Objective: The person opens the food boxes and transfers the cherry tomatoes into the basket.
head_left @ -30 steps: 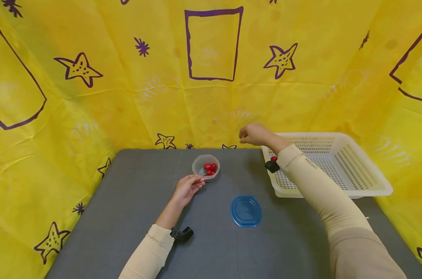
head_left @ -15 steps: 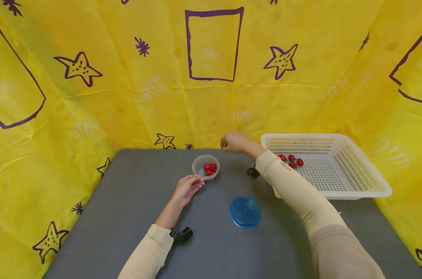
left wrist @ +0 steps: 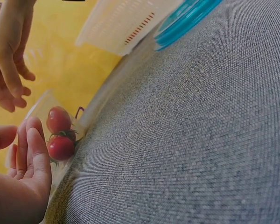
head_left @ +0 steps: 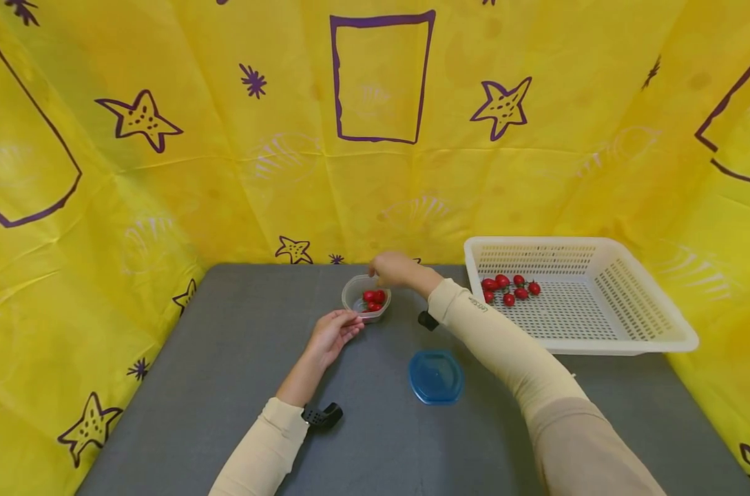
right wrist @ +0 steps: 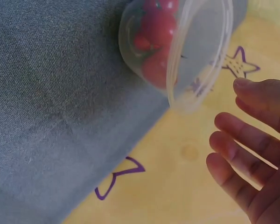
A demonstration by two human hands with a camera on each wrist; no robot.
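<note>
Several red cherry tomatoes point(head_left: 373, 300) lie in a small clear plastic container point(head_left: 352, 286) at the back middle of the table. My left hand point(head_left: 332, 339) pinches the container's near rim between thumb and fingers; in the left wrist view the fingers point(left wrist: 37, 154) lie close beside the tomatoes, some with green stems. Over the container's far right rim is my right hand point(head_left: 399, 270). The right wrist view shows that hand's fingers point(right wrist: 242, 135) loosely spread, apart from the container, with nothing between them and the thumb. A blue lid point(head_left: 436, 377) lies flat in front of the container.
At the right stands a white perforated plastic basket point(head_left: 635, 296), with several more cherry tomatoes point(head_left: 521, 293) at its left end. Grey cloth covers the table point(head_left: 238, 344). A yellow patterned curtain point(head_left: 226, 193) hangs behind and at both sides.
My right hand has moved left from the basket's edge to the container, uncovering the tomatoes in the basket. The left hand and the container have stayed in place.
</note>
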